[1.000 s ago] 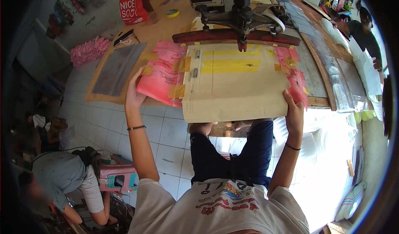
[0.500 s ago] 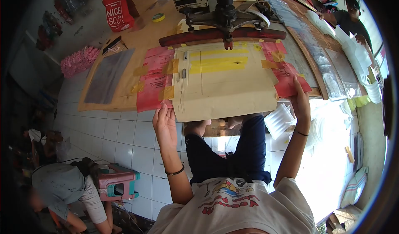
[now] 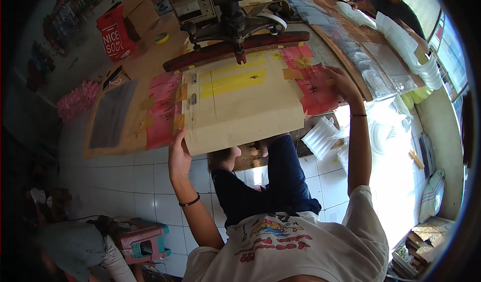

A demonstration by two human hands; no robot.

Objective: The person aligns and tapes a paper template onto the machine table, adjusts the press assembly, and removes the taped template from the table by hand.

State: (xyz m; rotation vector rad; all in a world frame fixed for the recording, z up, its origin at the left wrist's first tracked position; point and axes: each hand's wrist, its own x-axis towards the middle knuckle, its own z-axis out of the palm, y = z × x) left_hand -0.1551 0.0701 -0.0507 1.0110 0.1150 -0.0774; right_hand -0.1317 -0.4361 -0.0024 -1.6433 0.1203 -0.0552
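Observation:
A tan sheet of card (image 3: 245, 106) with yellow strips lies under a dark metal machine head (image 3: 233, 26), which has a long red-edged bar (image 3: 235, 50). Red sheets flank the card, a left one (image 3: 163, 106) and a right one (image 3: 315, 86), with amber tape (image 3: 179, 122) on them. My left hand (image 3: 179, 156) pinches the card's lower left corner, its fingers partly hidden by the edge. At the outer edge of the right red sheet, my right hand (image 3: 345, 86) has curled fingers gripping it. Two small metal pieces (image 3: 194, 99) sit near the card's left side.
A dark grey sheet (image 3: 112, 114) and yellow tape roll (image 3: 161, 38) lie on the tan-covered table (image 3: 138, 74). Behind stand a red bag (image 3: 116, 36) and a cardboard box (image 3: 140, 14). One person (image 3: 398, 11) is at the far right, another (image 3: 75, 244) at lower left beside a stool (image 3: 143, 244).
The view has shifted, so the table appears further left and tilted. My right hand has moved up along the red sheet's outer edge. My left hand stays at the card's lower left corner.

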